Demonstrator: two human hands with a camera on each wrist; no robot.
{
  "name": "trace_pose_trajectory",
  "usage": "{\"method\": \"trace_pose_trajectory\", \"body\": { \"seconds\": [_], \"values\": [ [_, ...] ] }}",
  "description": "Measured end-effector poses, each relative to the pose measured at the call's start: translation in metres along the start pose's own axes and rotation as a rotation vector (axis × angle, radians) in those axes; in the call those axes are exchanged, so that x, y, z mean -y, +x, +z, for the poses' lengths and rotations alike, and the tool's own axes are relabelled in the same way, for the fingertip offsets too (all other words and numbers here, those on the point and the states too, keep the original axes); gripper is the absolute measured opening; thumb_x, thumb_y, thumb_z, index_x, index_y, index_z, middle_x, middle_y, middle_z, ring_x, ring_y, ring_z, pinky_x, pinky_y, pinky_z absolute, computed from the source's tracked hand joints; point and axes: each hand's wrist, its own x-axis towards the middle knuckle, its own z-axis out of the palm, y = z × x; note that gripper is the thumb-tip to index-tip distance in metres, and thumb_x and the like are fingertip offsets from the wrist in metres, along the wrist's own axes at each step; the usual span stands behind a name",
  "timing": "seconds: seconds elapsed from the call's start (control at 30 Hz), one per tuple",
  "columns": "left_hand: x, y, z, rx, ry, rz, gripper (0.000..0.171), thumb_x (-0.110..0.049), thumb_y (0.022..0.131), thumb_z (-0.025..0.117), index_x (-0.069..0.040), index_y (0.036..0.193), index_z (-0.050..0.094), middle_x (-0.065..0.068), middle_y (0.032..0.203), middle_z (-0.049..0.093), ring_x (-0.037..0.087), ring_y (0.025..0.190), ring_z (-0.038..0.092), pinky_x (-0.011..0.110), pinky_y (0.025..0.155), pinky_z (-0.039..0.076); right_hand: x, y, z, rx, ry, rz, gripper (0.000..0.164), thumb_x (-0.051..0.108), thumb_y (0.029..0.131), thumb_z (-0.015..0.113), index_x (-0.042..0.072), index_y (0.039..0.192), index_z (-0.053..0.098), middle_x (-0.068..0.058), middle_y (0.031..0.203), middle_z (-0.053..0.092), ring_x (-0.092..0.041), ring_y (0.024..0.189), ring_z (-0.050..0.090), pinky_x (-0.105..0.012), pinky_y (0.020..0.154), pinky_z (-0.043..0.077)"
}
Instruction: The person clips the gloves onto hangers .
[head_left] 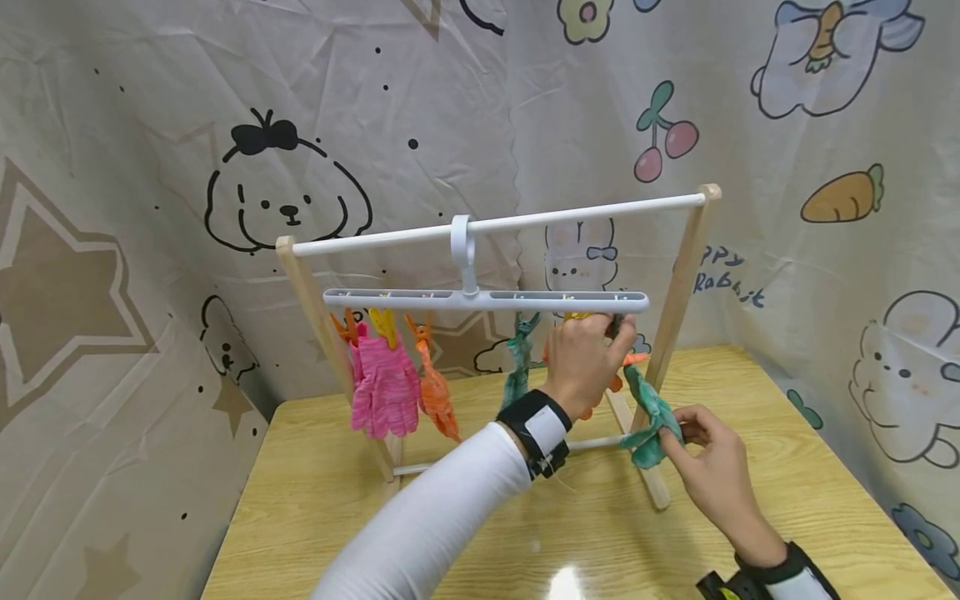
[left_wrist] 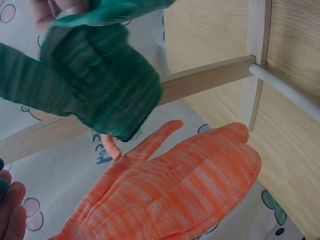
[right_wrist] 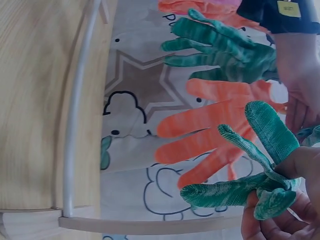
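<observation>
My right hand (head_left: pixel 708 454) pinches the fingers of a green knit glove (head_left: pixel 654 417) below the right end of a pale grey clip hanger (head_left: pixel 397 300). Up at that end, my left hand (head_left: pixel 587 360) pinches a dark clothespin (head_left: pixel 617 323), partly covered by the fingers. An orange glove (right_wrist: pixel 215 120) hangs beside the green one, mostly hidden behind the left hand in the head view. Another green glove (head_left: pixel 517 362) hangs left of it. A pink glove (head_left: pixel 384 383) and an orange glove (head_left: pixel 435 396) hang from clothespins on the hanger's left half.
The hanger hooks over a white rod (head_left: pixel 585 215) of a wooden-legged rack, whose right leg (head_left: pixel 678 292) stands close to both hands. A lower white bar (head_left: pixel 592 444) spans the rack above the wooden table (head_left: pixel 315 500). Printed cloth surrounds the table.
</observation>
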Motion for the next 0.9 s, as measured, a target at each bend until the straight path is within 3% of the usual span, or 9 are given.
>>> {"method": "trace_pose_trajectory", "body": {
  "seconds": [0.13, 0.37, 0.63, 0.77, 0.9],
  "values": [
    [0.001, 0.0, 0.001, -0.008, -0.004, 0.003, 0.025, -0.025, 0.098, 0.06, -0.014, 0.076, 0.067, -0.005, 0.068, 0.07, 0.003, 0.045, 0.041, 0.011, 0.044, 0.024, 0.008, 0.001, -0.004, -0.033, 0.019, -0.017, 0.009, -0.002, 0.089, 0.069, -0.001, 0.097, 0.067, -0.008, 0.087, 0.068, 0.009, 0.076, 0.059, -0.006, 0.072, 0.047],
    [0.001, 0.0, 0.001, -0.003, 0.02, -0.001, 0.036, -0.027, 0.1, 0.059, -0.016, 0.066, 0.056, -0.005, 0.052, 0.047, 0.003, 0.043, 0.032, 0.012, 0.042, 0.019, 0.017, 0.002, -0.012, -0.087, 0.037, -0.024, 0.012, -0.005, 0.087, 0.072, -0.001, 0.098, 0.067, 0.003, 0.085, 0.064, 0.009, 0.076, 0.059, -0.006, 0.073, 0.047],
    [0.002, -0.001, 0.002, -0.002, 0.05, -0.001, 0.033, -0.027, 0.1, 0.059, -0.016, 0.069, 0.063, -0.005, 0.066, 0.069, 0.004, 0.046, 0.039, 0.012, 0.044, 0.022, 0.022, 0.003, -0.019, -0.133, 0.078, -0.063, 0.013, -0.005, 0.087, 0.07, -0.004, 0.099, 0.067, -0.007, 0.087, 0.067, 0.009, 0.078, 0.06, -0.005, 0.077, 0.047],
    [0.003, -0.002, 0.002, -0.009, 0.073, -0.004, 0.034, -0.029, 0.099, 0.059, -0.016, 0.068, 0.064, -0.005, 0.069, 0.071, 0.005, 0.048, 0.045, 0.013, 0.044, 0.023, 0.024, 0.003, -0.019, -0.138, 0.086, -0.06, 0.013, -0.008, 0.086, 0.07, -0.003, 0.098, 0.067, 0.002, 0.086, 0.066, 0.008, 0.078, 0.06, -0.005, 0.077, 0.047],
    [0.003, -0.002, 0.002, -0.01, 0.078, -0.01, 0.037, -0.029, 0.099, 0.06, -0.016, 0.065, 0.061, -0.004, 0.065, 0.068, 0.006, 0.047, 0.042, 0.013, 0.043, 0.021, 0.027, 0.002, -0.019, -0.132, 0.106, -0.053, 0.014, -0.01, 0.085, 0.07, -0.003, 0.096, 0.067, 0.016, 0.086, 0.063, 0.006, 0.077, 0.061, -0.006, 0.077, 0.048]
  ]
}}
